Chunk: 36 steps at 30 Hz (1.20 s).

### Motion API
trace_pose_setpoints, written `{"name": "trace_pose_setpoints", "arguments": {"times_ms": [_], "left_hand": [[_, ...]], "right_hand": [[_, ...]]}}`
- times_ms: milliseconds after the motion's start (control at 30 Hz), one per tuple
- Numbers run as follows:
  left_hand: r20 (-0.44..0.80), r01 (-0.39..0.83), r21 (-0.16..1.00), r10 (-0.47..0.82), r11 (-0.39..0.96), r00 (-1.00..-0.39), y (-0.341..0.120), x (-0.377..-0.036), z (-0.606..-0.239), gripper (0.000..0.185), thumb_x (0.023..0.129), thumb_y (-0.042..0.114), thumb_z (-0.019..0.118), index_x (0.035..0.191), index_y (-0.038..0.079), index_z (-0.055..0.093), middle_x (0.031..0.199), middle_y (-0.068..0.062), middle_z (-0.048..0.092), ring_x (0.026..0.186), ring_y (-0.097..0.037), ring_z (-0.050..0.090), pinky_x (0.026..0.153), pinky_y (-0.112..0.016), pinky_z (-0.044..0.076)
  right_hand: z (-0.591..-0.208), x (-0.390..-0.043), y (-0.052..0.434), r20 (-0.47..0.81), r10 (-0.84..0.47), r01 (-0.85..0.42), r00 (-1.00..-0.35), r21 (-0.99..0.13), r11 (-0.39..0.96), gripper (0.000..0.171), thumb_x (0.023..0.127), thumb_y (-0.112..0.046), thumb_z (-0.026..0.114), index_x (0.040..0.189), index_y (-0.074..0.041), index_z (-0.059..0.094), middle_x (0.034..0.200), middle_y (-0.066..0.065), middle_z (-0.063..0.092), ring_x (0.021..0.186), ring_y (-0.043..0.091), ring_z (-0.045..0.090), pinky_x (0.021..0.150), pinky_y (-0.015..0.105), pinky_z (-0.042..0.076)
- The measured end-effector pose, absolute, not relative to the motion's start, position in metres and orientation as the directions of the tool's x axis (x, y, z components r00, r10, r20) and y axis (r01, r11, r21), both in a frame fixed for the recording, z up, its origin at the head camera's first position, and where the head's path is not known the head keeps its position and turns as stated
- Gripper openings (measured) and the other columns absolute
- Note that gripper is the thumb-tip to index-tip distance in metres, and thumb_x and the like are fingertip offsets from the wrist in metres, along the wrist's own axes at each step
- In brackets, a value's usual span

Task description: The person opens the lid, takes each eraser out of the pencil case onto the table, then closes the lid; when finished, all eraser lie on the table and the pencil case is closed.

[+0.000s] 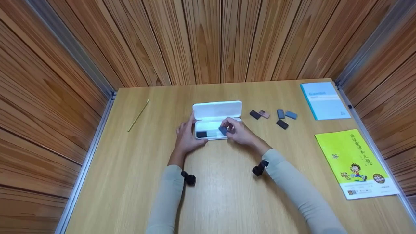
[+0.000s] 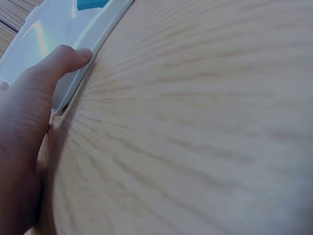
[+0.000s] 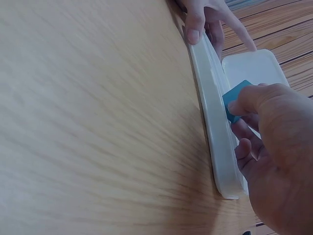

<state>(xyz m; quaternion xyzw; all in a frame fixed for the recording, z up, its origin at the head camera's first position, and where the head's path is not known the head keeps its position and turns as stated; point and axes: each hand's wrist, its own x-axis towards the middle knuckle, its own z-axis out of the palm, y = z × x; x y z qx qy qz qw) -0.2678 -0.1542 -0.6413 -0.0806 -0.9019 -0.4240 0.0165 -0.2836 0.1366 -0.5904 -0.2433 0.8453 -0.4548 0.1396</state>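
A white pencil case (image 1: pixel 217 110) lies on the table with its lid raised at the back. My left hand (image 1: pixel 188 135) holds the case's left end, thumb on the front rim and a finger reaching up to the lid. Between the thumb and fingers of my right hand (image 1: pixel 241 132) is a small blue eraser (image 3: pixel 235 100), pinched over the right part of the case. Inside, at the left, sit a black eraser (image 1: pixel 201 134) and a pale greenish block (image 1: pixel 212 133). My right hand hides the case's right end in the head view.
Several more erasers lie right of the case, among them a black one (image 1: pixel 255 114), a pinkish one (image 1: pixel 264 114) and a blue one (image 1: pixel 291 115). A thin gold pencil (image 1: pixel 138 115) lies far left. A light-blue notebook (image 1: pixel 326 100) and a green-yellow book (image 1: pixel 338 156) lie along the right edge.
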Motion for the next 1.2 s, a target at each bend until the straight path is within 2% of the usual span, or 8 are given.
{"name": "trace_pose_setpoints", "arguments": {"times_ms": [200,467,733,967,1200], "left_hand": [[0.092,0.153,0.756,0.128,0.636,-0.987,-0.154,-0.268,-0.640,0.136,0.079,0.051,0.097,0.183,0.033,0.012,0.173,-0.003,0.056,0.153,-0.037,0.044,0.134,-0.064,0.020],[0.101,0.158,0.756,0.125,0.636,-0.987,-0.154,-0.268,-0.639,0.135,0.080,0.051,0.097,0.183,0.034,0.012,0.172,-0.002,0.057,0.151,-0.036,0.044,0.133,-0.063,0.020],[0.094,0.150,0.759,0.121,0.634,-0.988,-0.153,-0.266,-0.639,0.134,0.081,0.053,0.097,0.183,0.036,0.012,0.176,-0.003,0.054,0.154,-0.038,0.044,0.135,-0.064,0.016],[0.111,0.166,0.756,0.125,0.633,-0.986,-0.154,-0.267,-0.640,0.133,0.081,0.049,0.097,0.183,0.030,0.015,0.172,-0.007,0.058,0.152,-0.040,0.045,0.134,-0.067,0.016],[0.105,0.163,0.766,0.130,0.622,-0.986,-0.154,-0.269,-0.641,0.134,0.080,0.049,0.098,0.183,0.030,0.014,0.173,-0.006,0.057,0.154,-0.040,0.044,0.136,-0.065,0.014]], "right_hand": [[-0.584,-0.285,0.137,-0.015,-0.528,-0.275,-0.849,-0.841,0.465,0.031,0.108,-0.002,0.065,0.137,-0.011,0.062,0.133,0.013,0.067,0.117,0.028,0.061,0.095,0.032,0.049],[-0.580,-0.285,0.143,-0.031,-0.506,-0.257,-0.862,-0.833,0.490,0.037,0.109,-0.005,0.066,0.145,-0.013,0.066,0.138,0.014,0.069,0.121,0.030,0.062,0.096,0.033,0.052],[-0.578,-0.284,0.156,-0.036,-0.471,-0.220,-0.881,-0.852,0.476,0.042,0.110,-0.008,0.069,0.151,-0.015,0.067,0.134,0.015,0.071,0.114,0.029,0.063,0.095,0.031,0.052],[-0.576,-0.287,0.171,0.017,-0.453,-0.239,-0.892,-0.866,0.439,0.039,0.107,-0.001,0.068,0.145,-0.010,0.074,0.131,0.020,0.075,0.111,0.030,0.063,0.096,0.029,0.051],[-0.576,-0.288,0.188,-0.017,-0.411,-0.186,-0.911,-0.874,0.449,0.040,0.107,0.001,0.068,0.145,-0.009,0.074,0.133,0.022,0.072,0.114,0.030,0.061,0.098,0.031,0.049]]}}
